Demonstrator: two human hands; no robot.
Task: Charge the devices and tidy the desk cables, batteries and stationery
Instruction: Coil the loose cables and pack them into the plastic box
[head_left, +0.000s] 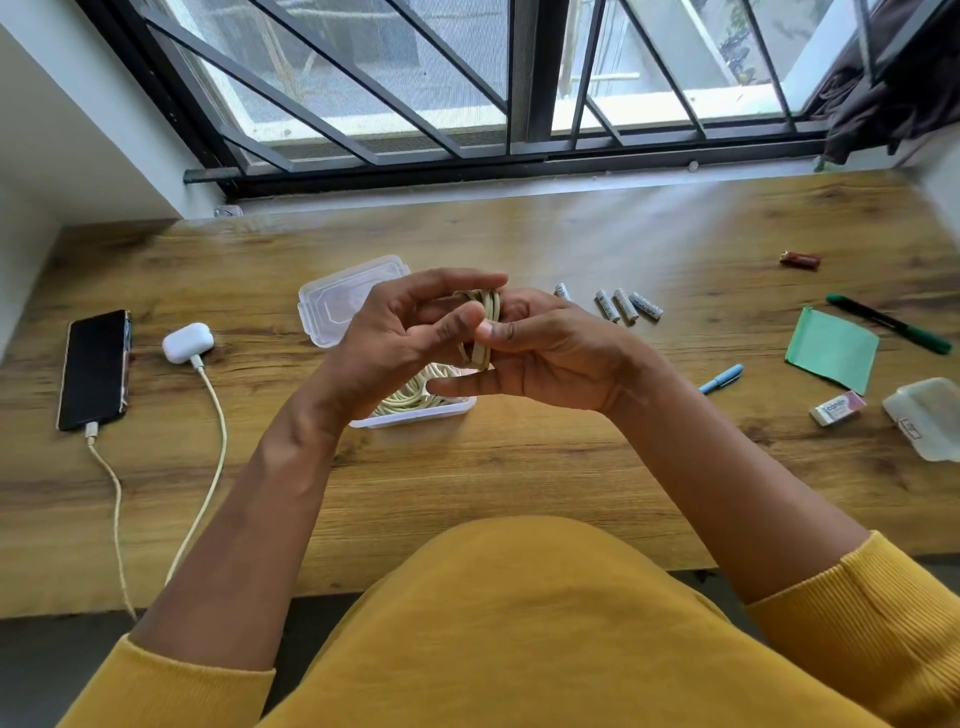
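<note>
Both hands, left (410, 332) and right (540, 353), grip a coiled cable (485, 322); open container (415, 413) lies directly beneath, nearer the left.

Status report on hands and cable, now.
Left hand and right hand both grip coiled beige cable. Clear plastic box below, cable inside. Nothing in the way.
</note>
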